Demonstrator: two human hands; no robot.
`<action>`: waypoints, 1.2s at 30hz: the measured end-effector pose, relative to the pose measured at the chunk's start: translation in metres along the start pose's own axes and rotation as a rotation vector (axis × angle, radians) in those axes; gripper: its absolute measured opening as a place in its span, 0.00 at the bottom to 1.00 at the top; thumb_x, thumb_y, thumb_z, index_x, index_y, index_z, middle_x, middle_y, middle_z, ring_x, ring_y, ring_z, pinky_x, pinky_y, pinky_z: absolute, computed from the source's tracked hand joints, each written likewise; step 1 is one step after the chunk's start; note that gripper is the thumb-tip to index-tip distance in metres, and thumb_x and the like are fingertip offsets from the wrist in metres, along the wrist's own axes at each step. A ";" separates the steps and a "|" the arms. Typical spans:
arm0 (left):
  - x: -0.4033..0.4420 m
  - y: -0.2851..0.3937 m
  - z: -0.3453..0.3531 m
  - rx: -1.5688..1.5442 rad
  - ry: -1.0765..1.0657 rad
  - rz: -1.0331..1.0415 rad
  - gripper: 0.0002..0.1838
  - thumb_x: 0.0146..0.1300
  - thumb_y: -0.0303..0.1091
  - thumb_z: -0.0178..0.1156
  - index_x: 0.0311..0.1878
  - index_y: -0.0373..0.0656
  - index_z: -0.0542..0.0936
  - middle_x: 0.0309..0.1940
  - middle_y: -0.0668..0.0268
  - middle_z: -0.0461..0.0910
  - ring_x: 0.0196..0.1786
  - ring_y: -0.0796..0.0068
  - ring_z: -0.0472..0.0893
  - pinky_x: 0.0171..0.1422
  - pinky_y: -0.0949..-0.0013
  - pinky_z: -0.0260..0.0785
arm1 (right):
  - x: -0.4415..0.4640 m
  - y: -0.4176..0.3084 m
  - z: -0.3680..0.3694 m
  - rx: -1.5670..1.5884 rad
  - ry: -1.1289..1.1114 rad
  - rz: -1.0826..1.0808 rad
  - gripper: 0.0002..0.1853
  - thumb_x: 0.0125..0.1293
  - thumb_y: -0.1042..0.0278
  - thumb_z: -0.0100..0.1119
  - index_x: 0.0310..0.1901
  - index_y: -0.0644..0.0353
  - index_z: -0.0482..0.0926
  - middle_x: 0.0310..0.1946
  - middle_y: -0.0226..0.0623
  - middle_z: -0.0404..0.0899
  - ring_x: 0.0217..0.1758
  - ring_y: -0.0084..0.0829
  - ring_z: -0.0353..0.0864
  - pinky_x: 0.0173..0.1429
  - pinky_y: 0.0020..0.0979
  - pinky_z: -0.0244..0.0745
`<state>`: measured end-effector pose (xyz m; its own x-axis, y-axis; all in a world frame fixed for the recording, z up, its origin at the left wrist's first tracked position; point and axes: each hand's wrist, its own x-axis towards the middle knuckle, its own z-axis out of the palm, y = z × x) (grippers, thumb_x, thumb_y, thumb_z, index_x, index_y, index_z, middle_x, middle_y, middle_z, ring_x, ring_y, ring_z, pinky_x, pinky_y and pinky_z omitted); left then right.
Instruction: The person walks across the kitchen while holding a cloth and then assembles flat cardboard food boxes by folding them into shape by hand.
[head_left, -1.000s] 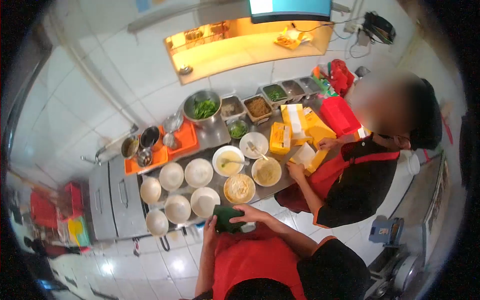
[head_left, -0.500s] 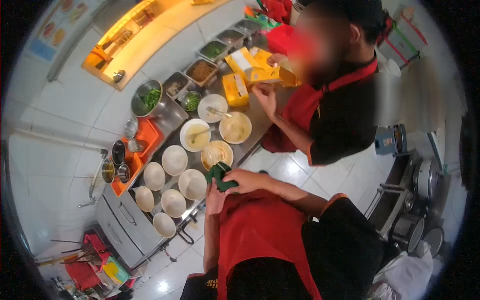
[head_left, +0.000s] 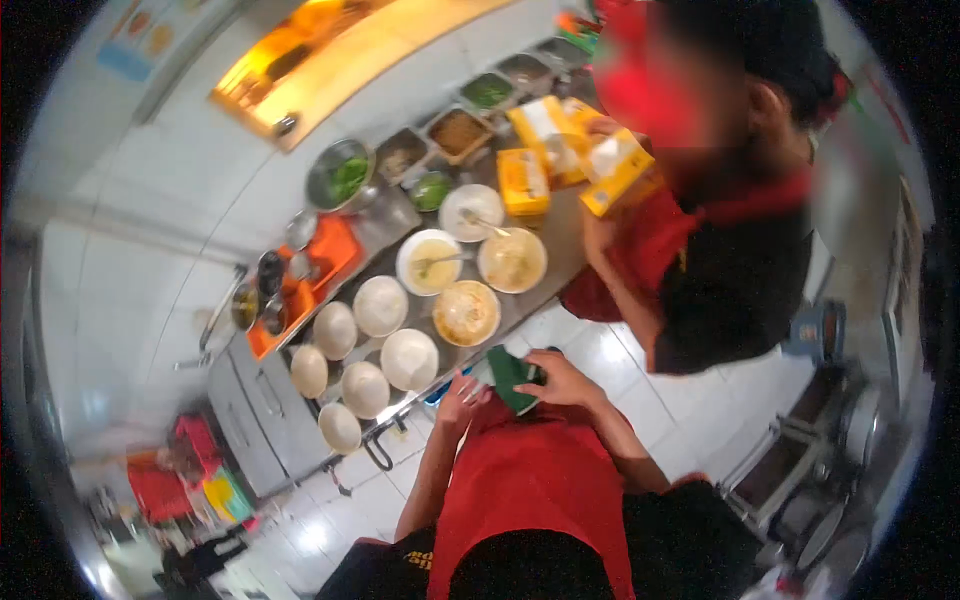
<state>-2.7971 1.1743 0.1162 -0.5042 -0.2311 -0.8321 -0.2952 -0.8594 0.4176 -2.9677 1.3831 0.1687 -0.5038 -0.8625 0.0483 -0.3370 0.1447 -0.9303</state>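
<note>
I see counter (head_left: 563, 262) slanting from lower left to upper right, near edge just above hands. Tiled floor (head_left: 650, 400) gives me room right of them. Bowls (head_left: 409, 358) crowd edge, centre-left. Right hand (head_left: 565, 382), lower centre, pinches green cloth (head_left: 508, 378) between thumb and fingers. Left hand (head_left: 463, 400) just left of cloth, fingers loosely spread; can't tell contact.

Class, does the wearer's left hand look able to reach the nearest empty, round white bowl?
Probably yes: nothing visible stands between the left hand and that white bowl, near the edge of the metal counter.
</note>
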 end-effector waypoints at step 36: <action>0.096 0.117 -0.052 -0.395 0.167 0.789 0.30 0.65 0.22 0.51 0.69 0.26 0.58 0.64 0.43 0.69 0.60 0.45 0.79 0.60 0.44 0.82 | 0.005 -0.012 -0.029 -0.134 -0.231 0.207 0.18 0.55 0.65 0.76 0.43 0.68 0.84 0.29 0.45 0.84 0.30 0.30 0.82 0.38 0.33 0.76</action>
<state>-2.8382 1.0283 0.0658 -0.3085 -0.8576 -0.4116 0.4030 -0.5098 0.7601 -2.9888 1.3910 0.1909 -0.3836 -0.8931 -0.2348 -0.3556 0.3775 -0.8550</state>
